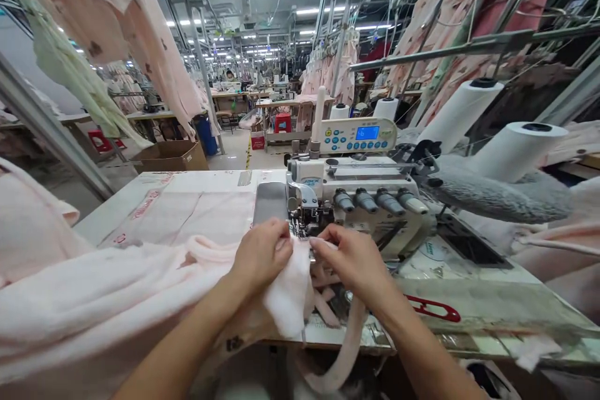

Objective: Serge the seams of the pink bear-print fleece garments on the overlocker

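Note:
A pale pink fleece garment lies across the table and drapes off its front edge. My left hand is closed on a fold of this fabric right in front of the presser foot of the white overlock sewing machine. My right hand pinches the fabric's edge just right of the needle area, fingers curled together. A narrow pink strip hangs down from under my right hand over the table edge.
Red thread snips lie on the table to the right. Two large white thread cones stand behind the machine. Grey fleece lies at right. Pink garments hang overhead. A cardboard box sits on the floor beyond the table.

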`<action>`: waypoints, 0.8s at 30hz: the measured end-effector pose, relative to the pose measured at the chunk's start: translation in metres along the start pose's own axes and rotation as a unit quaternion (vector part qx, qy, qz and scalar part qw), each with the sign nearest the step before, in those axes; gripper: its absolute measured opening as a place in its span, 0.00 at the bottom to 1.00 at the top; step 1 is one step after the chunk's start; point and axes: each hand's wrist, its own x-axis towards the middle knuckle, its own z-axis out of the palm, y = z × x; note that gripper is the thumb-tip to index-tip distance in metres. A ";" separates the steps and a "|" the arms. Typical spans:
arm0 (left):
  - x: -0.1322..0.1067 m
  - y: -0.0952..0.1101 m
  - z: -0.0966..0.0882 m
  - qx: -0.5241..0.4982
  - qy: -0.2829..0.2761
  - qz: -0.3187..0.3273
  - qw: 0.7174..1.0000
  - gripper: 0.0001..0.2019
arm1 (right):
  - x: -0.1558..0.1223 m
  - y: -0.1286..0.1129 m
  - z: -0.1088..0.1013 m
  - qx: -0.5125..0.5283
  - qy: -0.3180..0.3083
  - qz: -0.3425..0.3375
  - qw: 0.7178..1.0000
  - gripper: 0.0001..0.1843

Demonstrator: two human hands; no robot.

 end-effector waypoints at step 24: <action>0.012 0.009 0.010 0.120 0.011 -0.034 0.992 0.06 | -0.019 0.001 0.032 -0.138 0.287 -0.180 0.931 0.12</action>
